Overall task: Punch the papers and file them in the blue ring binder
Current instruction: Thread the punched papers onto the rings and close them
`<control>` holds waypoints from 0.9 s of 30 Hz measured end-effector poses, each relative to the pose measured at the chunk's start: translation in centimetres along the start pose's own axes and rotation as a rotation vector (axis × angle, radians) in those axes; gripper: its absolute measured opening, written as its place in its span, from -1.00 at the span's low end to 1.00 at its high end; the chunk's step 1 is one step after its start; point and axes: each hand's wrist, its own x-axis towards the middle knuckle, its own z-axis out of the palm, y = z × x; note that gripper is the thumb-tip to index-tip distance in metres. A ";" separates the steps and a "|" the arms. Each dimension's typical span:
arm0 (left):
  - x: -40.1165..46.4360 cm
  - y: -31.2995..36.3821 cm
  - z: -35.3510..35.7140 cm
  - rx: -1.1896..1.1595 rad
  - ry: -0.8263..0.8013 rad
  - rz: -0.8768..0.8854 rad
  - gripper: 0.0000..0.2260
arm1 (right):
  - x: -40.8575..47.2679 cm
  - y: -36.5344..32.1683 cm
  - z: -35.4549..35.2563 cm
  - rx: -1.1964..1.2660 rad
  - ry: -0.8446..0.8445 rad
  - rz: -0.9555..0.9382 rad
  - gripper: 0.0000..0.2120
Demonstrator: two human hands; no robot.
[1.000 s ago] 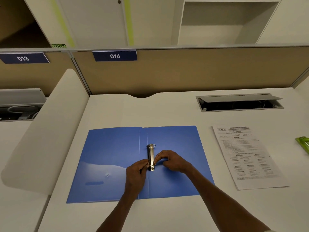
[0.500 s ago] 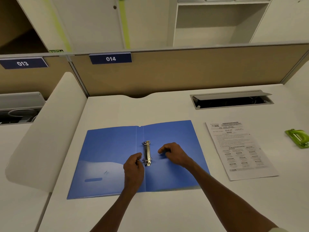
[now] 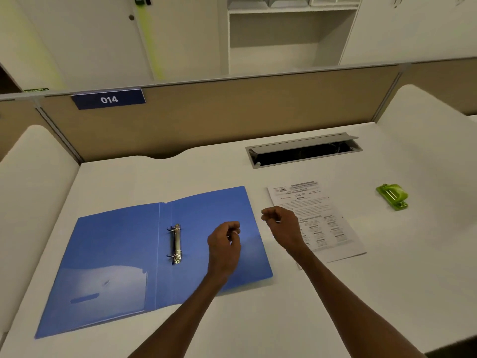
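The blue ring binder (image 3: 116,257) lies open at lower left; the papers (image 3: 325,215), centre right, are thin, limp and light, best lifted by an edge. Left hand (image 3: 224,244) and right hand (image 3: 281,223) are loosely curled, holding nothing.

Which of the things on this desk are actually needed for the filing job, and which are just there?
Needed for the job:
blue ring binder, lying open
its metal rings
printed papers
green hole punch

Just there:
cable hatch set in the desk, lid propped open
desk number sign 014
shelves behind the partition
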 end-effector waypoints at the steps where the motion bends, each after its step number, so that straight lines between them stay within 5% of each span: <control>1: 0.0 0.6 1.4 -0.019 -0.037 -0.028 -0.78 | 0.4 0.9 -1.4 -0.020 0.054 0.028 -0.81; 10: 1.7 3.1 10.8 0.030 -0.248 -0.364 -0.68 | 3.5 8.5 -11.1 -0.411 0.170 0.345 -0.33; 19: 2.8 5.0 15.9 0.032 -0.274 -0.676 -0.52 | 4.1 11.7 -13.6 -0.704 0.106 0.463 -0.24; 25: 4.3 5.9 18.5 0.010 -0.233 -0.771 -0.95 | 5.6 11.8 -13.9 -0.787 0.098 0.477 -0.18; 27: 4.5 5.6 18.7 0.013 -0.258 -0.782 -0.94 | 5.8 11.9 -13.7 -0.814 0.098 0.485 -0.16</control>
